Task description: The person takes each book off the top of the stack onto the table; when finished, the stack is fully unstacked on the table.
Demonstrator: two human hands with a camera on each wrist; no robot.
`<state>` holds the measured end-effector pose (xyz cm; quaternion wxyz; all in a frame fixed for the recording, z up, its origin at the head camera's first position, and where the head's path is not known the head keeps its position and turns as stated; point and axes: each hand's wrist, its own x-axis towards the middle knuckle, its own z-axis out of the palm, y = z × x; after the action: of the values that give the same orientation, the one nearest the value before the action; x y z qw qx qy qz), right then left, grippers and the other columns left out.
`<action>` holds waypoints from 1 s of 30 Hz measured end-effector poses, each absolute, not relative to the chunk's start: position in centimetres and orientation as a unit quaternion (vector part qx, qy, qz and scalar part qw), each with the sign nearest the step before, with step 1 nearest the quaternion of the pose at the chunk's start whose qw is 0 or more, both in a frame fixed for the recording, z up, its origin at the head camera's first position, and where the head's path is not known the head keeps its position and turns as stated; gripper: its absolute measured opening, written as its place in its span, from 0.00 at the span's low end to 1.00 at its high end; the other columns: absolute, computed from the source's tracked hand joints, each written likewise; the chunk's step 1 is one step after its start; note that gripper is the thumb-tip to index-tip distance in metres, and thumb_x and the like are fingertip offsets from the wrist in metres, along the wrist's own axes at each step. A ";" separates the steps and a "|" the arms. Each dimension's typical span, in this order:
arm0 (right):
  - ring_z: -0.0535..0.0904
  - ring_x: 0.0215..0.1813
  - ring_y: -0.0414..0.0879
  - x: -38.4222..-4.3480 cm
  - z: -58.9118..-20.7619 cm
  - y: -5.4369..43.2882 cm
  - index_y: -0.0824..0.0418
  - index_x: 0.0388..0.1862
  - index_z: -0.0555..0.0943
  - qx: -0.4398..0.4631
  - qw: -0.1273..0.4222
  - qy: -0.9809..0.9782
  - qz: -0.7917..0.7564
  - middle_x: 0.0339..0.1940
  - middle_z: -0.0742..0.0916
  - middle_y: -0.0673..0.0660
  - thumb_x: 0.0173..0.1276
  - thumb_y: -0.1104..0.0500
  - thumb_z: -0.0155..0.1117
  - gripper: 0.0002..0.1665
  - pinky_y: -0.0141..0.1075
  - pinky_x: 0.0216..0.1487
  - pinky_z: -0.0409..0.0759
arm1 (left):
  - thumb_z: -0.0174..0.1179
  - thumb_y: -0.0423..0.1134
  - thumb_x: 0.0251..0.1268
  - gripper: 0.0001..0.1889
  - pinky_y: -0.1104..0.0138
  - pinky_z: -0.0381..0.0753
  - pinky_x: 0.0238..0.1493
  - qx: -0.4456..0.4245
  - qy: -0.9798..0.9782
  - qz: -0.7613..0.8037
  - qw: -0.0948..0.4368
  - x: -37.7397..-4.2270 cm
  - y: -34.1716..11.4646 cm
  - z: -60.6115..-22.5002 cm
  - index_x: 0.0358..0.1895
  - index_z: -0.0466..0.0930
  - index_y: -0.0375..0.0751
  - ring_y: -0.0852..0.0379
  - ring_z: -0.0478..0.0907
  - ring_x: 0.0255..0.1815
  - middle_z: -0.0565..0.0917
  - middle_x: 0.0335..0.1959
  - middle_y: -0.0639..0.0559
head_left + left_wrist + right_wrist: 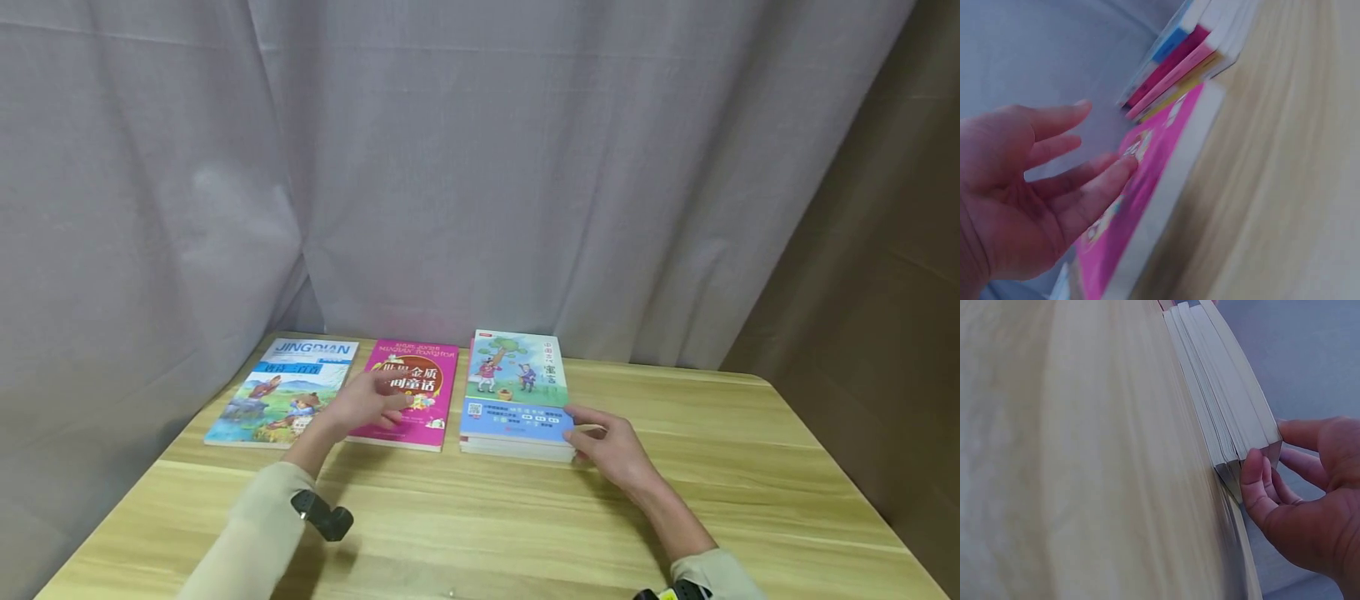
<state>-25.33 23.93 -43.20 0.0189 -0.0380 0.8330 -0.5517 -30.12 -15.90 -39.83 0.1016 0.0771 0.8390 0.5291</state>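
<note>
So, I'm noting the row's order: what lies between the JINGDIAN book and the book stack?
The head view shows a pink book there, partly covered by the left hand.

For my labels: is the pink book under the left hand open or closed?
Closed: this pink book lies flat, its cover over white page edges.

Left hand (364, 402) loosely outspread; right hand (615, 447) partly curled

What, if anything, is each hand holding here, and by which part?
The right hand holds the book stack at its near right corner. The left hand holds nothing; it is open over the pink book.
</note>
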 end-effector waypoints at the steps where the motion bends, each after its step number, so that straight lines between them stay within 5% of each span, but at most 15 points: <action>1: 0.85 0.36 0.49 -25.3 -43.2 24.0 0.64 0.75 0.76 -0.038 0.021 0.831 -0.555 0.69 0.80 0.70 0.76 0.60 0.68 0.31 0.34 0.36 0.83 | 0.64 0.36 0.76 0.32 0.60 0.94 0.39 0.084 0.830 0.539 0.112 -30.0 -15.4 -40.1 0.80 0.67 0.38 0.49 0.90 0.37 0.83 0.60 0.29; 13: 0.86 0.37 0.46 -25.5 -43.1 24.8 0.71 0.78 0.70 -0.047 0.047 0.786 -0.615 0.65 0.78 0.76 0.75 0.67 0.66 0.34 0.35 0.41 0.91 | 0.61 0.34 0.78 0.31 0.60 0.94 0.38 0.115 0.789 0.583 0.155 -29.7 -10.8 -41.8 0.81 0.66 0.39 0.51 0.89 0.30 0.79 0.67 0.28; 21: 0.87 0.40 0.46 -25.8 -43.3 26.2 0.70 0.81 0.65 -0.056 0.087 0.763 -0.638 0.55 0.82 0.68 0.76 0.68 0.64 0.37 0.35 0.45 0.92 | 0.65 0.32 0.74 0.33 0.61 0.94 0.37 0.138 0.777 0.592 0.162 -29.3 -8.7 -42.7 0.80 0.67 0.40 0.52 0.88 0.29 0.76 0.72 0.27; 30: 0.85 0.44 0.47 -25.9 -43.2 27.2 0.68 0.79 0.67 -0.063 0.149 0.736 -0.657 0.52 0.83 0.60 0.78 0.62 0.65 0.35 0.34 0.42 0.91 | 0.68 0.37 0.72 0.32 0.60 0.93 0.36 0.151 0.801 0.558 0.153 -29.1 -7.8 -42.7 0.77 0.73 0.45 0.51 0.86 0.29 0.88 0.43 0.41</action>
<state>-25.86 27.22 -43.21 0.1493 -0.0631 0.7362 -0.6570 -29.13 -7.85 -42.68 0.1528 0.1510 0.8012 0.5584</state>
